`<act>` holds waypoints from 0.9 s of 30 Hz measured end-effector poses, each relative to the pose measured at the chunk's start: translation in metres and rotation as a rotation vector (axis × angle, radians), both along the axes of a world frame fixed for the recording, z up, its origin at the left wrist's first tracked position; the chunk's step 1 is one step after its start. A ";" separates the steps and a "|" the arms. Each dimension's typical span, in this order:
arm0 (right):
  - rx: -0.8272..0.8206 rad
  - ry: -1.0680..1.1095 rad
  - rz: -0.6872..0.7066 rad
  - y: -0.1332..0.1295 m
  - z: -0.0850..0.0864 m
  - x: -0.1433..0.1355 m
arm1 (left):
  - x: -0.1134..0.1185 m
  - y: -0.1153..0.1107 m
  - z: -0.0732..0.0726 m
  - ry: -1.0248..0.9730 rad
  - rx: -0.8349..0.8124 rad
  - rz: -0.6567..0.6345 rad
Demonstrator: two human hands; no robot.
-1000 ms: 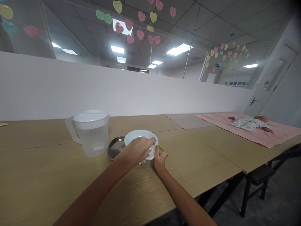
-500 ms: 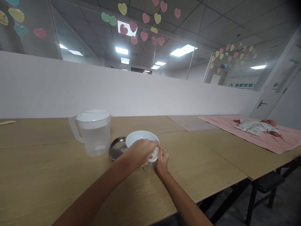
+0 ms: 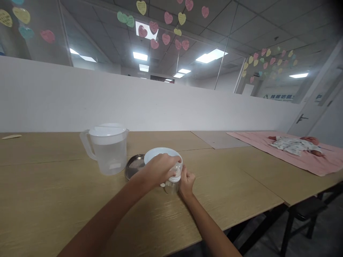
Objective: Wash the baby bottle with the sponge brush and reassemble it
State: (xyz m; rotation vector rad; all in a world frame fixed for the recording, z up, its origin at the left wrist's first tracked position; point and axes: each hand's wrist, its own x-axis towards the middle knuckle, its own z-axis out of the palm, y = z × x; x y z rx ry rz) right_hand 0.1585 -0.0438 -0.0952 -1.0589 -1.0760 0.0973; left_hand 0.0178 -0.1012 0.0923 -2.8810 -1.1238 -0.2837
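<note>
A clear baby bottle (image 3: 172,186) with a white collar (image 3: 175,178) and a see-through cap (image 3: 177,169) stands upright on the wooden table. My left hand (image 3: 160,167) reaches over from the left, its fingers curled round the cap. At the bottle's right side my right hand (image 3: 187,181) is closed against it; I cannot see exactly what part the fingers grip. Just behind the bottle is a white bowl (image 3: 155,152), partly hidden by my left hand. A round metal tray (image 3: 132,167) lies beside the bowl, on its left.
A lidded plastic pitcher (image 3: 111,157) holding clear liquid stands left of the tray. To the far right, a baby doll (image 3: 293,144) lies on a pink cloth (image 3: 257,141). A black stool (image 3: 302,210) is beneath the table (image 3: 227,189). A white wall (image 3: 134,103) runs behind.
My left hand has shifted slightly on top of the bottle, and more of the see-through cap shows. My right hand stays at the bottle's side. The whole view has shifted a little.
</note>
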 end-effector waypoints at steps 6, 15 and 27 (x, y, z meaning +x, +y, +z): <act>0.011 -0.121 0.076 -0.004 0.003 0.001 | -0.021 0.017 0.009 -0.481 0.016 0.036; -0.019 -0.115 0.032 -0.001 0.001 0.001 | -0.015 0.069 -0.048 -0.199 -0.032 0.205; -0.003 -0.138 0.011 0.001 -0.003 0.003 | -0.021 0.064 -0.048 0.065 -0.236 0.269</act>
